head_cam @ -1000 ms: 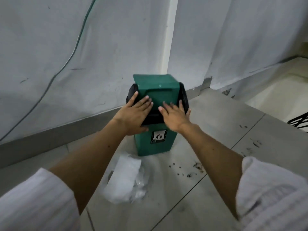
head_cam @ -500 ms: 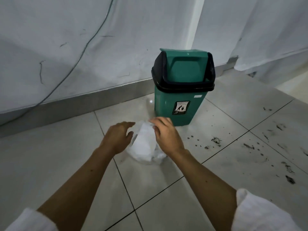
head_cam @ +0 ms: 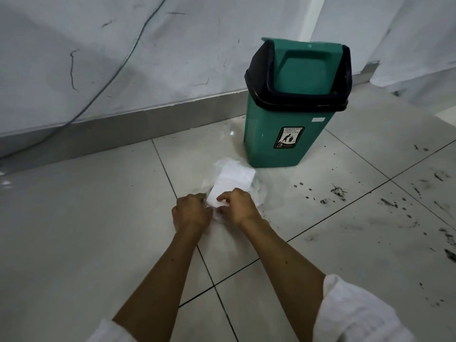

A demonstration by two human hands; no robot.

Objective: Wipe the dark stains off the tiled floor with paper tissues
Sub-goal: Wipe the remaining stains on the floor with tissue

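Tissues are the landmark here: the pack of paper tissues (head_cam: 233, 182), a white stack in a clear crumpled wrapper, lies on the tiled floor (head_cam: 86, 230) just in front of the green bin (head_cam: 283, 141). Left of the pack, along the foot of the wall, a thin cable (head_cam: 98, 95) hangs down and a grey skirting runs behind. At the near edge of the pack, on its left side, the left hand (head_cam: 191, 213) rests with curled fingers on the wrapper; it seems to hold the plastic down so the pack does not slide, but I cannot tell if it really grips it. Beside it, the right hand (head_cam: 235, 206) pinches the near end of the white stack between thumb and forefinger, probably to pull one sheet free. The bin stands behind the pack and a little to its right, close enough to receive used sheets. Right of the pack, well apart from both hands, the dark stains (head_cam: 338, 192) spread over several tiles, not yet wiped.
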